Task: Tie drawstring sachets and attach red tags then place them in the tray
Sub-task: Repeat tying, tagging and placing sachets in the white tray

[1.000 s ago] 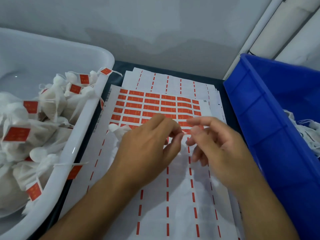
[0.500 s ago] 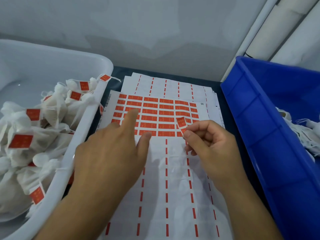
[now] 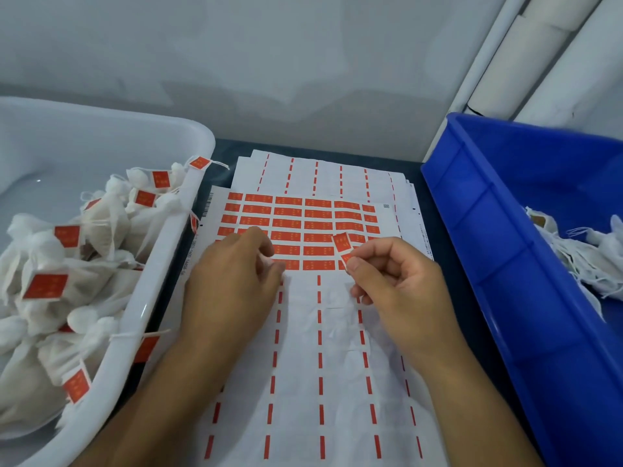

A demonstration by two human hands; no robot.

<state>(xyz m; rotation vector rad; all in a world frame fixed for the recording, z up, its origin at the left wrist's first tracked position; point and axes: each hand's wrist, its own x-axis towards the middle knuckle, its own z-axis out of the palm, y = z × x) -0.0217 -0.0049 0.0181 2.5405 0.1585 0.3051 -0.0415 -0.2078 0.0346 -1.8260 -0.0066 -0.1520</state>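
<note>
A: Item one, the red tag (image 3: 341,242)?
B: Peeled sticker, pinched at its lower end between thumb and forefinger of the right hand (image 3: 401,291); upper part stands free above the label sheet (image 3: 303,382). Judged feather-light, limp, adhesive-backed; likely to curl or stick to skin. Hold by one edge only.

A: Left hand (image 3: 232,288)?
B: Resting on the sheet's left part, fingers loosely curled over the red rows. Whether it holds anything cannot be told; its fingertips are hidden.

A: Sheet stock?
B: Top sheet keeps seven rows of red labels (image 3: 303,230) at its far end; near end is stripped backing. More sheets lie beneath, on the dark table (image 3: 222,150).

A: Sachets?
B: Tagged sachets (image 3: 67,264), white mesh, soft and light by the look, heaped in the white tray (image 3: 141,308) at left. Untagged ones (image 3: 590,257) lie in the blue bin (image 3: 505,247) at right. Best gripped at the gathered neck, by the drawstring.

A: Sachet in hand?
B: None visible.
</note>
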